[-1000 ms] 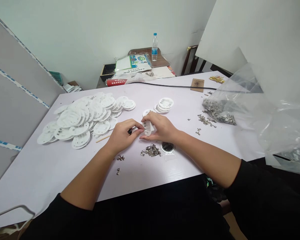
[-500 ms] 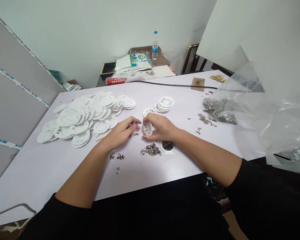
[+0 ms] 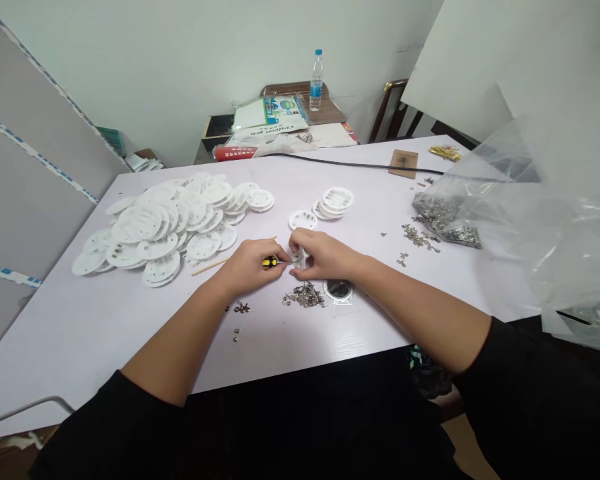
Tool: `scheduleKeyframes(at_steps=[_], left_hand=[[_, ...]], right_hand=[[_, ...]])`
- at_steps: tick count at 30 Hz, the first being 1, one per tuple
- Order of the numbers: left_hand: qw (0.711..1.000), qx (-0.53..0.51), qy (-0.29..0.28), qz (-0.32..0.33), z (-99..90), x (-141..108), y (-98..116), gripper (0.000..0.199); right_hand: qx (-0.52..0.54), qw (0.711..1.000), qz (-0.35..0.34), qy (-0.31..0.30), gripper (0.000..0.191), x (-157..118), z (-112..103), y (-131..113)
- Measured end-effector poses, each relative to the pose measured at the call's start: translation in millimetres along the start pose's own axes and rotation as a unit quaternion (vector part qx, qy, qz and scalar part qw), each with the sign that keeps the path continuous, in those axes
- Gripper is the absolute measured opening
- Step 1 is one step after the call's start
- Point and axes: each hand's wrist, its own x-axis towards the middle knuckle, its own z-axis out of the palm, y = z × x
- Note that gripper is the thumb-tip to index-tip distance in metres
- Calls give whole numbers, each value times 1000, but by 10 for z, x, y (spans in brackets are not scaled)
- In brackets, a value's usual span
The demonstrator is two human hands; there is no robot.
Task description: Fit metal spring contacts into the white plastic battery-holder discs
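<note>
My left hand is closed round the yellow-and-black handle of a small screwdriver. Its thin shaft points right, to a white round plastic piece that my right hand grips by its edges, tilted on its side. Whether the tip touches metal inside the piece I cannot tell. Just below the hands lies a heap of small metal clips. Beside the heap, to the right, is a dark round disc with a pale rim. A few loose metal parts lie below my left wrist.
A big pile of white discs covers the left of the table. A short stack and a single disc stand beyond my hands. A plastic bag of metal parts is at right. A black cable crosses the back.
A screwdriver now shows in my left hand, which was partly open without it. That hand has moved right, close against the white piece. My right hand keeps its hold; the view has shifted slightly.
</note>
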Motion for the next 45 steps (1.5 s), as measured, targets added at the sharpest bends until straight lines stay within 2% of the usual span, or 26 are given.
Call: scheduleKeyframes(at_steps=[6, 17, 21, 25, 27, 29, 32, 35, 37, 40, 42, 45], left_hand=[[1000, -2, 5, 3, 62, 17, -47, 16], [999, 42, -1, 12, 89, 35, 30, 14], [996, 71, 8, 44, 122, 41, 20, 14], [984, 145, 16, 98, 95, 24, -16, 19], [980, 162, 42, 104, 45, 11, -34, 19], [982, 137, 89, 91, -15, -3, -47, 23], [987, 53, 134, 70, -76, -16, -37, 29], [985, -21, 150, 87, -76, -4, 16, 27], [978, -53, 168, 112, -57, 16, 61, 22], [969, -82, 191, 137, -37, 42, 108, 17], [967, -91, 187, 145, -43, 45, 118, 17], [972, -84, 169, 137, -74, 30, 118, 18]], right_hand=[[-5, 1000, -7, 2, 33, 13, 17, -2], [0, 1000, -1, 11, 34, 26, 38, -14], [-3, 1000, -12, 17, 32, 31, 47, -12], [-13, 1000, -19, 8, 32, 19, 27, 13], [-21, 999, -30, 36, 32, 14, 3, 23], [-18, 995, -48, 90, 34, 14, -25, 15], [53, 981, -36, 182, 48, 21, -55, -44], [191, 957, 52, 213, 63, 31, -51, -139], [270, 935, 98, 207, 68, 37, -32, -198], [362, 908, 137, 162, 70, 48, 6, -263], [411, 889, 153, 130, 71, 56, 32, -295], [457, 867, 163, 114, 73, 67, 64, -329]])
